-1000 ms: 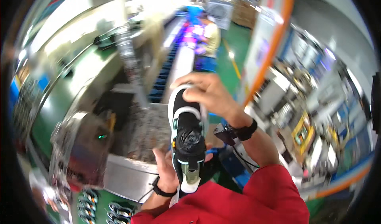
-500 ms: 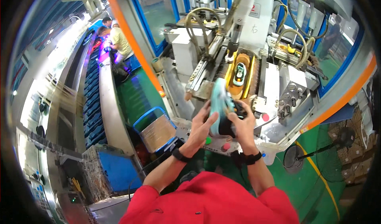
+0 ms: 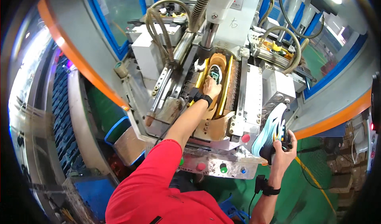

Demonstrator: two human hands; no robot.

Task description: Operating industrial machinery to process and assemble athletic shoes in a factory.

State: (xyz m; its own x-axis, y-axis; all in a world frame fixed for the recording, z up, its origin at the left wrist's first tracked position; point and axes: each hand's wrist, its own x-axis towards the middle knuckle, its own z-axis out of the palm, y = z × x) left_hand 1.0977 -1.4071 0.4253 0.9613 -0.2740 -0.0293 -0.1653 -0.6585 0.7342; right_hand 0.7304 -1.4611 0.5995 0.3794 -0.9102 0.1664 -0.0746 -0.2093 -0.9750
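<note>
A press machine stands before me, with a brown mould (image 3: 224, 71) between yellow side strips at its middle. Inside the mould sits a small-looking sneaker (image 3: 214, 71), white and teal with dark parts. My left hand (image 3: 212, 88) reaches down into the mould, fingers curled onto this sneaker's near end; the hand covers part of it. To the right, at the machine's front corner, my right hand (image 3: 285, 150) grips another sneaker (image 3: 268, 133), light blue and white with a black part. It is held tilted, and the fingers partly hide its dark side.
A front panel carries red and green buttons (image 3: 224, 169) and a blue one. An orange-edged frame (image 3: 83, 61) curves round the machine. Hoses and metal rods flank the mould. At left stand a cardboard box (image 3: 131, 145) on a blue-framed cart and a conveyor (image 3: 73, 117).
Both hands held the light blue sneaker in front of the machine. Now the right hand alone has it, farther right, and the left hand has reached into the mould. My view has shifted.
</note>
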